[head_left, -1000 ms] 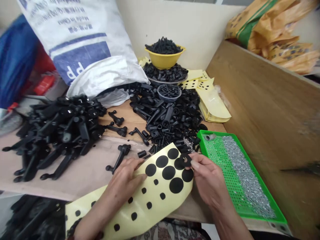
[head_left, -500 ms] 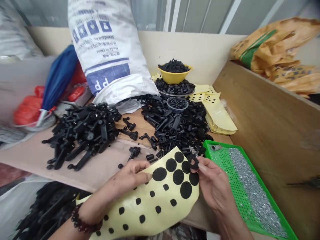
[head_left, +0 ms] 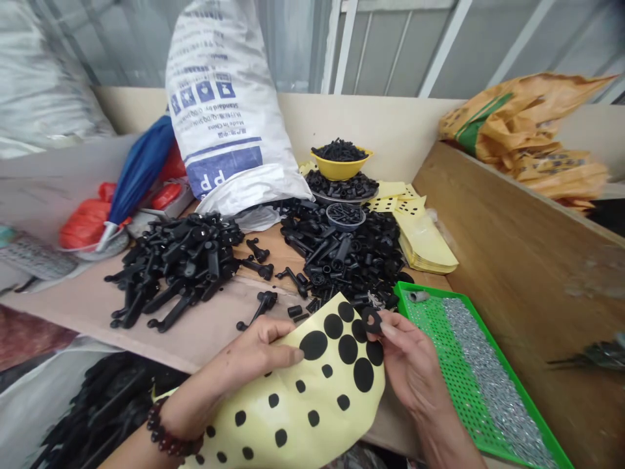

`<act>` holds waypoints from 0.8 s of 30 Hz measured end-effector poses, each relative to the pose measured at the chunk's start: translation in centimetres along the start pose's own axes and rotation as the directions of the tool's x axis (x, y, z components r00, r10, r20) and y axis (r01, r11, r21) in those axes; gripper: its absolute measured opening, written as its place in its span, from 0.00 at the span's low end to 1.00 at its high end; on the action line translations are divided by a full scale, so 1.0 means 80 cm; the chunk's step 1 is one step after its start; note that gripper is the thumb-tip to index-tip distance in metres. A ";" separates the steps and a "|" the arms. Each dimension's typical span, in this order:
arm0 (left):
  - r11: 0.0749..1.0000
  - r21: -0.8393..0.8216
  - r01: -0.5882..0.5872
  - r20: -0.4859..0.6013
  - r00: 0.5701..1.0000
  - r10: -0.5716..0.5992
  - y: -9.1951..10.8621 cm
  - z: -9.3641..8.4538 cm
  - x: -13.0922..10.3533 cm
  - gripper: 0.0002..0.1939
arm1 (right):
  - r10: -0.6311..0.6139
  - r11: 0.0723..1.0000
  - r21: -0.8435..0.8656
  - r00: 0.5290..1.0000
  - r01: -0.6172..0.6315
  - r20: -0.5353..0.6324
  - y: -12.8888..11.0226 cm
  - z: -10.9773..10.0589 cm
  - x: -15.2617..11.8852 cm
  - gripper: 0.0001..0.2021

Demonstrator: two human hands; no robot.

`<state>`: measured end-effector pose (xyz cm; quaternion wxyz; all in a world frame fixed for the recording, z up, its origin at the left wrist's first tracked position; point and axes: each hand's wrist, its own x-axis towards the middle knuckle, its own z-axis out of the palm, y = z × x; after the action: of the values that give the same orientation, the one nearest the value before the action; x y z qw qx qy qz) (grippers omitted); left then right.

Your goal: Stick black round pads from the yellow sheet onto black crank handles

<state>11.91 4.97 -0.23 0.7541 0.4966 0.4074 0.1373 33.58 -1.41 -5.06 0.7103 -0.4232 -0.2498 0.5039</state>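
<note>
A yellow backing sheet (head_left: pixel 332 407) with black round stickers spans the space between my hands, large discs near its upper right corner and smaller dots lower down. My left hand (head_left: pixel 258 355) grips its upper edge, thumb on top beside a large black disc. Between the thumb and fingers of my right hand (head_left: pixel 413 358) is a black foam ring (head_left: pixel 367 317) with a hole in it, held over the sheet's right corner. Whether the ring still touches the sheet I cannot tell. Just beyond the sheet lie a black crank handle (head_left: pixel 264 303) and a short black cylinder (head_left: pixel 295 311).
Black handles (head_left: pixel 183 260) are heaped at left, mixed black parts (head_left: pixel 336 254) in the middle. Behind stand a white sack (head_left: pixel 229 111) and a yellow bowl (head_left: pixel 336 170). Yellow sheets (head_left: pixel 427 244) are stacked at right, near a green tray (head_left: pixel 439 371) of small metal pieces.
The view has tilted up and turned slightly left, so the background sits lower and further right. Both hands keep their hold on the sheet and the ring, with little other movement.
</note>
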 end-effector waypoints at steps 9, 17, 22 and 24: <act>1.000 0.006 -0.013 0.015 1.000 0.013 0.007 0.005 -0.004 0.13 | 0.052 0.998 0.037 0.998 -0.051 -0.033 0.007 -0.003 -0.001 0.08; 1.000 0.020 -0.013 0.047 0.999 0.012 0.007 0.004 -0.003 0.12 | 0.046 0.999 0.023 0.998 -0.045 -0.039 0.006 -0.003 -0.005 0.08; 0.997 0.061 -0.045 0.133 0.990 0.036 0.011 0.007 0.004 0.13 | 0.032 0.999 0.025 0.999 -0.032 -0.013 0.003 -0.002 -0.007 0.06; 0.996 0.059 -0.063 0.045 0.997 0.060 0.018 0.006 0.008 0.13 | -0.047 0.998 0.044 0.997 0.050 -0.067 -0.003 -0.006 -0.008 0.06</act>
<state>12.96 5.74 0.79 0.7427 0.5344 0.3793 0.1373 33.89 -2.19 -5.04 0.7397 -0.4171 -0.2247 0.4779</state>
